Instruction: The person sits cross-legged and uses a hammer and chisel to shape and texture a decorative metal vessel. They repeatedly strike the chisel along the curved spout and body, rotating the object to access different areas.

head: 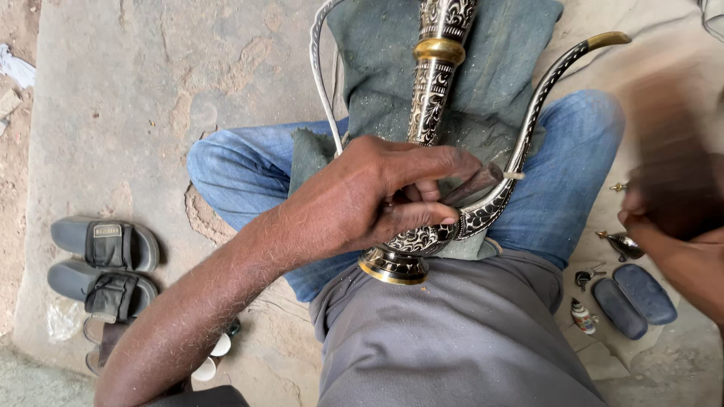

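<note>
Clamped around a small dark chisel-like tool, the left hand is pressed against the body of an ornate black-and-silver metal ewer, the fingers curled shut and the tool's pale tip set against the curved spout. The ewer is laid across the person's lap on a grey-green cloth — its brass-ringed foot towards the body, its tall neck pointing away, a thin silver handle looping off to one side. Whether anything is held inside the vessel cannot be told; its mouth is out of view. The right hand is seen at the right edge as a heavy blur, so its grip cannot be told — something dark appears to be in it, but the shape is smeared beyond reading.

Blue jeans and a grey shirt are worn, and the person is seated on a rough concrete floor. Beside the right knee are laid two flat dark oblong stones, a small painted shell-like piece and a few little metal parts. On the other side a pair of grey strapped sandals is set, well apart from the ewer, with two small white round objects near the left forearm.
</note>
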